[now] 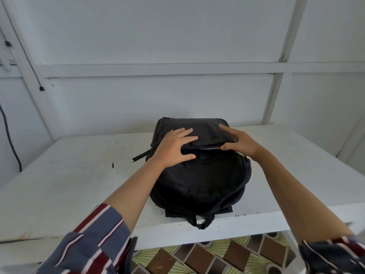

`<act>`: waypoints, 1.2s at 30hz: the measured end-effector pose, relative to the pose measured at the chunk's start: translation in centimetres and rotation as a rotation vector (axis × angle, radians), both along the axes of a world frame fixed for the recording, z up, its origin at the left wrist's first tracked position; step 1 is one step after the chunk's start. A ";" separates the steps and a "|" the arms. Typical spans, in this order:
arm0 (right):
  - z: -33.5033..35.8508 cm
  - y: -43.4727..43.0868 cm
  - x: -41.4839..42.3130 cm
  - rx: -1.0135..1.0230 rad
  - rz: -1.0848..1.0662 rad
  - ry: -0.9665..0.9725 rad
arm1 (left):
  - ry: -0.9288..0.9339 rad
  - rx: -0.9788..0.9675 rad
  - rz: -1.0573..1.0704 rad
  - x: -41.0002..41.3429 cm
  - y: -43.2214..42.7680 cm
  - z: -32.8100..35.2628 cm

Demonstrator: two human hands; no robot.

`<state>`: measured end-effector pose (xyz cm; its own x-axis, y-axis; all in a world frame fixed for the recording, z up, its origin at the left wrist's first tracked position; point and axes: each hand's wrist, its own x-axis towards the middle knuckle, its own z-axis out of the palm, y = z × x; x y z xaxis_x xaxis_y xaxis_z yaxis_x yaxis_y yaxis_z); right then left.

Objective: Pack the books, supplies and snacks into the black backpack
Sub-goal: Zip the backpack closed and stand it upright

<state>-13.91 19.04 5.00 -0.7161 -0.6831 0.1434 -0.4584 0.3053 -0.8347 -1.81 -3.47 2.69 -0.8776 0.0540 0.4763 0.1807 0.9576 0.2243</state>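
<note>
Left hand [173, 147] splayed flat on black backpack [199, 180], right hand [240, 142] seemingly pinching its opening

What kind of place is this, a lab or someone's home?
Likely a plain room in a home or small workshop, not a lab: a black backpack lies on a scuffed white table, white walls carry painted battens, and patterned floor tiles show underneath.

I am standing in what looks like a plain room of a home. White panelled walls [177, 36] crossed by painted battens [158, 68] are rising behind my scuffed white table [79, 165], a dark cable [9, 135] is hanging at left, and patterned floor tiles [217, 254] are showing below.
</note>
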 end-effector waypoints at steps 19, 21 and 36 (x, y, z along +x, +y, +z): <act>-1.1 0.8 0.0 0.071 -0.012 0.008 | -0.181 -0.094 0.101 -1.7 3.8 1.8; -0.6 1.4 0.0 0.061 -0.077 0.067 | -0.103 -0.090 0.040 -2.1 5.4 2.2; -2.3 4.1 0.6 0.314 -0.168 0.237 | -0.293 -0.056 0.044 -3.9 11.2 -1.5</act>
